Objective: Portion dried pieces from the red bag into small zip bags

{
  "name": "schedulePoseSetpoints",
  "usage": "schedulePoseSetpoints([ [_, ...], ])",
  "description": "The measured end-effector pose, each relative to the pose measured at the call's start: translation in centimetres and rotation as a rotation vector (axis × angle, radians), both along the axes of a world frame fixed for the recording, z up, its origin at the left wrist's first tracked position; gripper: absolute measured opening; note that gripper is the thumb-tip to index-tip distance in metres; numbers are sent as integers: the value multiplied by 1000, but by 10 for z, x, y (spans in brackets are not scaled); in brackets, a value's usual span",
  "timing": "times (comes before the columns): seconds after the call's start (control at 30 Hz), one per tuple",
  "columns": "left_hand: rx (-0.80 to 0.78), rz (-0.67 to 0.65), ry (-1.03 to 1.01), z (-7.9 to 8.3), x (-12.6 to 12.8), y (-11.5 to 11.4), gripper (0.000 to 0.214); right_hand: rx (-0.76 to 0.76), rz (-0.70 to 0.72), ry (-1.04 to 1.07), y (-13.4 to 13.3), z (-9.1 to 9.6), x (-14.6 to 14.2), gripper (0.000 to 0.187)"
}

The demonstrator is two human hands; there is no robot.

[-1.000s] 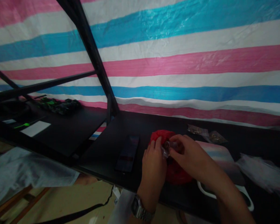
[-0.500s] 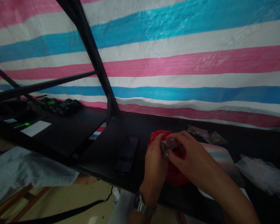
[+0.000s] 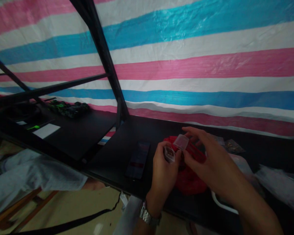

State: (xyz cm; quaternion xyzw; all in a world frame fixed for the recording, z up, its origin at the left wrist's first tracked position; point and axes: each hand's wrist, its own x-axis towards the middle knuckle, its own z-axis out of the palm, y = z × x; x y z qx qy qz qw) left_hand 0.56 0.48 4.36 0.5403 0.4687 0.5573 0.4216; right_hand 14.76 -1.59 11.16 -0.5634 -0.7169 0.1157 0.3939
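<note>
My left hand [image 3: 164, 169], a metal watch on its wrist, is closed around a small clear plastic box [image 3: 169, 154] with its opening facing up; something dark shows inside. A clear squarish lid [image 3: 181, 142] stands raised just right of the box; whether a hinge joins them I cannot tell. My right hand [image 3: 203, 153] is open around the lid, its forefinger stretched out above and its thumb near the lower edge. Under both hands lies a crumpled red plastic bag [image 3: 192, 186], partly hidden.
A dark phone [image 3: 137, 160] lies left of my hands. Small clear bags of metal parts [image 3: 232, 146] and a pile of clear bags [image 3: 279, 186] are on the right. A white-rimmed tray [image 3: 225, 206] sits beneath my right forearm. Another person's arm [image 3: 93, 184] shows at left.
The lid has come up from the box and stands apart from its opening. My right hand has spread its fingers and lifted a little. The view has shifted slightly left.
</note>
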Motion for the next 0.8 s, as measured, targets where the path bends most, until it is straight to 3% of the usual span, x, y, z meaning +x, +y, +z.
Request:
schedulePoseSetpoints([
  [0.1, -57, 80, 23, 8, -14, -3, 16, -138, -8, -50, 8, -17, 14, 47],
  [0.23, -160, 80, 236, 9, -35, -9, 14, -368, -21, -191, 23, -41, 20, 35],
  [0.4, -268, 26, 289, -5, -34, -10, 16, -363, -145, -226, 38, -53, 1, 35],
  [0.53, -254, 128, 204, -12, -23, -3, 22, -355, -115, -263, 39, -56, -13, 33],
  [0.7, -133, 293, 271, -17, -16, 8, 24, -383, -173, -300, 36, -56, -14, 34],
  [0.8, -38, 264, 224, -21, -13, 16, 24, -387, -247, -287, 36, -57, -12, 33],
])
